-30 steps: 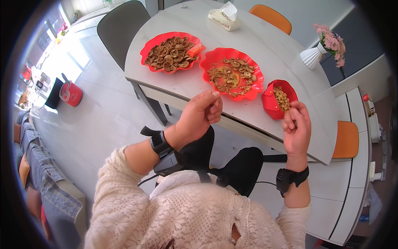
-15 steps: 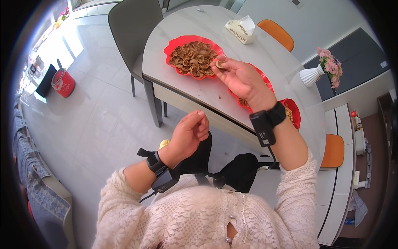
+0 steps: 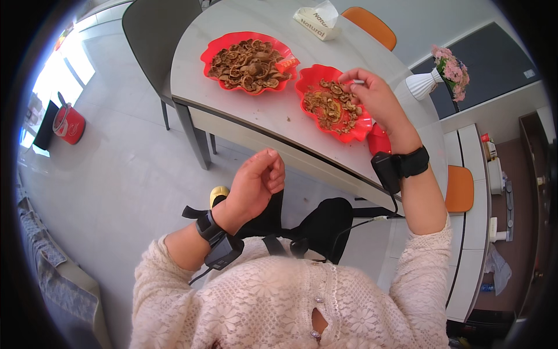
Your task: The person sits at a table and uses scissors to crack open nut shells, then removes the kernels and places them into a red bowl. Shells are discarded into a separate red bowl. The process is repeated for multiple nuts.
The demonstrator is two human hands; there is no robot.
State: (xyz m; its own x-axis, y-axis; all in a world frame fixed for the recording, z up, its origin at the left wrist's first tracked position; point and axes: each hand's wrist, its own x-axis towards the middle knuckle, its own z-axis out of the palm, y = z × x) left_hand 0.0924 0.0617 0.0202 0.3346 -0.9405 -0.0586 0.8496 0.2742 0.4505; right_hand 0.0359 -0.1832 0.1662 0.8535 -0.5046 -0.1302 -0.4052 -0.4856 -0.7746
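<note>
Right hand shifted onto middle red dish.

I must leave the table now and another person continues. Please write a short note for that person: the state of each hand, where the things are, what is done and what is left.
Left hand: loosely closed, held above the lap, off the table; whether it holds anything cannot be seen.
Right hand: over the middle red dish, fingers pinching something small and pale.
Things: the far red dish is heaped with walnut shells; the middle one holds fewer shell pieces; a small red bowl sits mostly hidden behind the right wrist.
Done: many nuts already cracked, judging by the shells.
Left: probably sorting the pieces in the middle dish.
</note>
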